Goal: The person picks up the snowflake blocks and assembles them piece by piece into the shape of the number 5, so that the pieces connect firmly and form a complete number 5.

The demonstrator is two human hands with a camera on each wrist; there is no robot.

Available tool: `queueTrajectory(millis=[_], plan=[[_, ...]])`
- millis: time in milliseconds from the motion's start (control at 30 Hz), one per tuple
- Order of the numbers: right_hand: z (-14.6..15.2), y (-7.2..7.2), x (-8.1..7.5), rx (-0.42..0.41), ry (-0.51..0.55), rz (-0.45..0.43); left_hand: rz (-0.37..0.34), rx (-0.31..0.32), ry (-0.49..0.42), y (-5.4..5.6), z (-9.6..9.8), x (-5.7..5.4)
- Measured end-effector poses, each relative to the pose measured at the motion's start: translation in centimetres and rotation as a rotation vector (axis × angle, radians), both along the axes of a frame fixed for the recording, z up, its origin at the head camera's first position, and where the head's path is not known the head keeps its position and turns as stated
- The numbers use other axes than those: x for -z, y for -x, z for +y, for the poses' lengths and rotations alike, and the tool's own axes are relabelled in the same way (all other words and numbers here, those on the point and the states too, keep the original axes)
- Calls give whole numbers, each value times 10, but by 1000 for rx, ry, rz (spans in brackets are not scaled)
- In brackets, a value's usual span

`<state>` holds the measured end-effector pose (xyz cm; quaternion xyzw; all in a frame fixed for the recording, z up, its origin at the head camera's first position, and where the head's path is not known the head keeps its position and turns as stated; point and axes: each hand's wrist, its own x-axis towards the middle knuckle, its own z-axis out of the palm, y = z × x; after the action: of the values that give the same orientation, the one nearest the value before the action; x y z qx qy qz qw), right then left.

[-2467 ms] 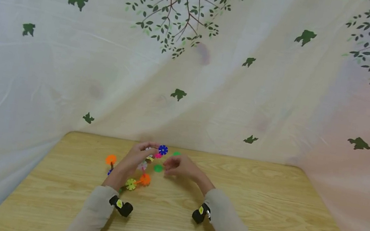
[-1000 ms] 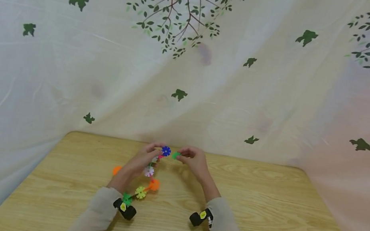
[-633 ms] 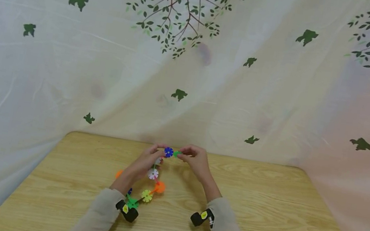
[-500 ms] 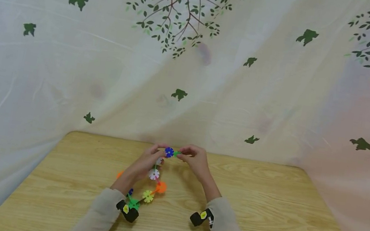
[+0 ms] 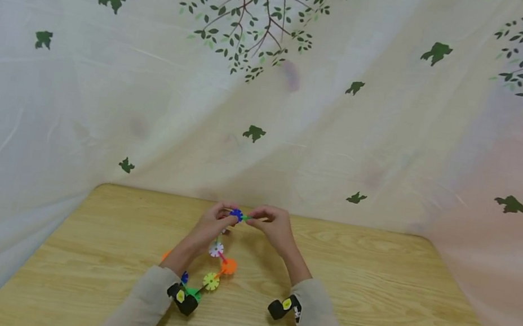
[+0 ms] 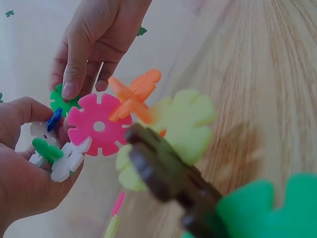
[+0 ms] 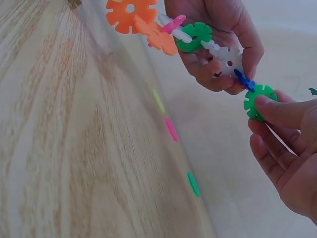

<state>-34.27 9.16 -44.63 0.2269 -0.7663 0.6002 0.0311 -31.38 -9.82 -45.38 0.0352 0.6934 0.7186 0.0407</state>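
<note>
A chain of slotted plastic snowflake discs hangs from my left hand (image 5: pixel 205 229) and runs down past its wrist. My left thumb and fingers pinch the chain near its end, at a blue disc (image 7: pixel 243 80) beside a white disc (image 7: pixel 229 61). Between thumb and fingers my right hand (image 5: pixel 277 233) grips a green disc (image 7: pixel 260 102). Its edge meets the blue disc; how deep the slots engage I cannot tell. Further along are a pink disc (image 6: pixel 81 126), an orange disc (image 5: pixel 228 266), a yellow disc (image 5: pixel 211 281) and a brown disc (image 6: pixel 153 166). The left forearm hides part of the chain.
Loose discs lie near the far edge of the wooden table (image 5: pixel 372 306): a yellow one (image 7: pixel 158 100), a pink one (image 7: pixel 171 129) and a green one (image 7: pixel 193 184). Behind the table hangs a pale curtain (image 5: pixel 304 152) with a leaf print.
My right hand has taken hold of a green disc and carried it left against the blue disc. The left hand has shifted slightly right, and the chain has slid right and nearer the body.
</note>
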Motion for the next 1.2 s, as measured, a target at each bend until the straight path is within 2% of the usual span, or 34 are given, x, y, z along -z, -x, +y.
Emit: queueTrajectory(millis=[233, 300, 500, 767, 1067, 1200], plan=[[3, -3, -5, -25, -5, 2, 14, 2, -39, 0, -1, 0], [3, 0, 0, -31, 8, 25, 13, 3, -49, 0, -1, -1], [2, -2, 1, -48, 67, 40, 13, 32, -93, -2, -2, -3], [0, -6, -3, -51, 31, 73, 20, 53, -108, -2, -3, -4], [2, -4, -4, -60, -20, 61, 11, 64, -47, 0, -7, -5], [4, -3, -7, -77, -83, 27, 2, 64, -10, 0, -11, -6]])
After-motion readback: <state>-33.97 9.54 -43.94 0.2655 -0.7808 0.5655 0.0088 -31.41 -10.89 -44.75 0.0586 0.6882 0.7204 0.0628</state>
